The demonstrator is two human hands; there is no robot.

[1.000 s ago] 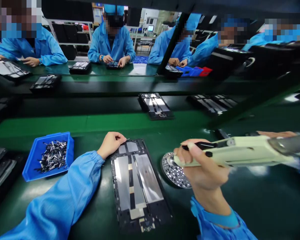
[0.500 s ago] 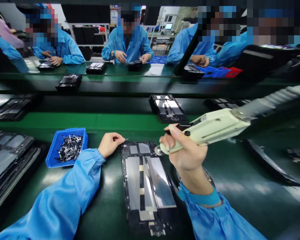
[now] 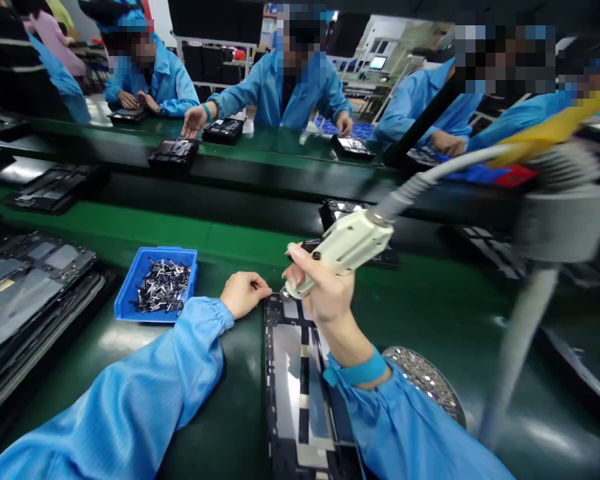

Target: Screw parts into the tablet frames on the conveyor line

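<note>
Item: my right hand [image 3: 325,288] gripping cream electric screwdriver [image 3: 353,243], bit at top edge of black tablet frame [image 3: 286,373]. My left hand [image 3: 245,295] pinched closed just beside frame, any contents too small to tell. Blue tray [image 3: 126,293] of screws [image 3: 163,287] left of frame, within easy reach.

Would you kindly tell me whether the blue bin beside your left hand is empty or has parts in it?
Not empty: the blue plastic bin holds a loose heap of small dark and silver parts.
</note>
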